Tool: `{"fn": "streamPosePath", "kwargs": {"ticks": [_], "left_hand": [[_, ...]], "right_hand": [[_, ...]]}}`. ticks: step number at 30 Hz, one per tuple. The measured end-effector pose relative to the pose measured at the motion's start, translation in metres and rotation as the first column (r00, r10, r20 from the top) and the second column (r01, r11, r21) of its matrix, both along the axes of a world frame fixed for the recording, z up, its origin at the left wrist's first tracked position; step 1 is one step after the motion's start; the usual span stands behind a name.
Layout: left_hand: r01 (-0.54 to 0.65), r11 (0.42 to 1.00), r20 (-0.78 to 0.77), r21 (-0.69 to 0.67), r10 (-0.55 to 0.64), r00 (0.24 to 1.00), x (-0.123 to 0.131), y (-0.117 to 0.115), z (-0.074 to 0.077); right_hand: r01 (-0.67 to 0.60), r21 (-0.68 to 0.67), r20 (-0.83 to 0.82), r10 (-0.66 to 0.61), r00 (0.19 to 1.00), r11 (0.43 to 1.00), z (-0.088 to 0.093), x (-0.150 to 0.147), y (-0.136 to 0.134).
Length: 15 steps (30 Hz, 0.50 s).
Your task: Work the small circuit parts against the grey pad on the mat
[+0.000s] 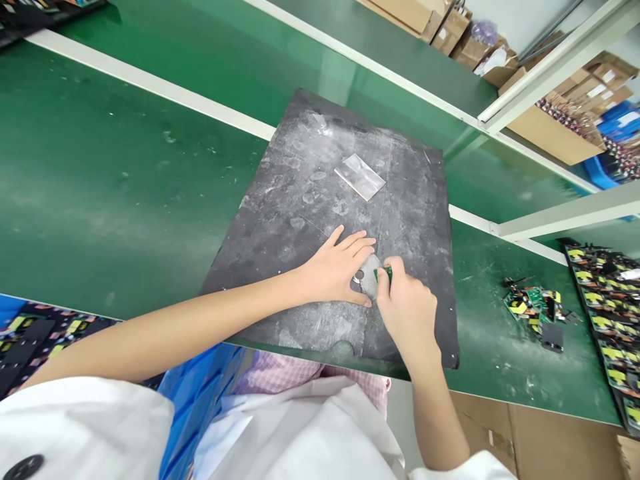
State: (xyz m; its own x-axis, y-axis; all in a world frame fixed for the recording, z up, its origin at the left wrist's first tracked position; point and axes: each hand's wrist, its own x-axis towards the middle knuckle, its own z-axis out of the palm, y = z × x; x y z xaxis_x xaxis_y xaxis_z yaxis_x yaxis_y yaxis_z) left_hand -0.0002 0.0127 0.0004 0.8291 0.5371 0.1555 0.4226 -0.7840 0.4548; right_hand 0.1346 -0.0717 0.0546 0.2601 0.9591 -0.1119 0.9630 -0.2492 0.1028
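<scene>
A dark, dusty mat (310, 167) lies on the green bench. My left hand (336, 270) rests flat on the mat, fingers stretched out, pressing on a small grey piece (369, 275) with a hole near one end. Right beside it, my right hand (407, 308) is closed, pinching a small green part (389, 272) against the edge of that grey piece. A thin clear rectangular sheet (360, 176) lies farther back on the mat, apart from both hands.
A pile of small green and yellow circuit boards (537, 312) sits on the bench to the right, with a black tray of more boards (607, 327) beyond. Cardboard boxes (555, 133) stand on the far shelf. A blue bin (200, 393) is below left.
</scene>
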Motion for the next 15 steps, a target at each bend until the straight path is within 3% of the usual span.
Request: {"fn": "streamPosePath", "kwargs": {"ticks": [7, 11, 13, 15], "left_hand": [[-0.005, 1.000, 0.036, -0.014, 0.006, 0.999, 0.000, -0.002, -0.003], [-0.005, 1.000, 0.032, -0.024, 0.005, 0.999, -0.004, -0.008, 0.000], [-0.008, 1.000, 0.013, -0.022, 0.008, 1.000, -0.007, -0.012, 0.005], [-0.002, 1.000, -0.011, -0.004, 0.002, 1.000, -0.009, -0.017, 0.008]], "right_hand": [[-0.062, -0.141, 0.017, 0.065, 0.998, 0.988, 0.004, -0.006, -0.013], [-0.029, -0.112, 0.040, 0.033, 0.999, 0.993, 0.004, -0.006, -0.006], [-0.044, -0.093, 0.002, 0.045, 0.999, 0.995, 0.001, -0.003, -0.002], [-0.063, -0.107, -0.144, 0.047, 0.988, 0.992, -0.007, 0.002, -0.003]]}}
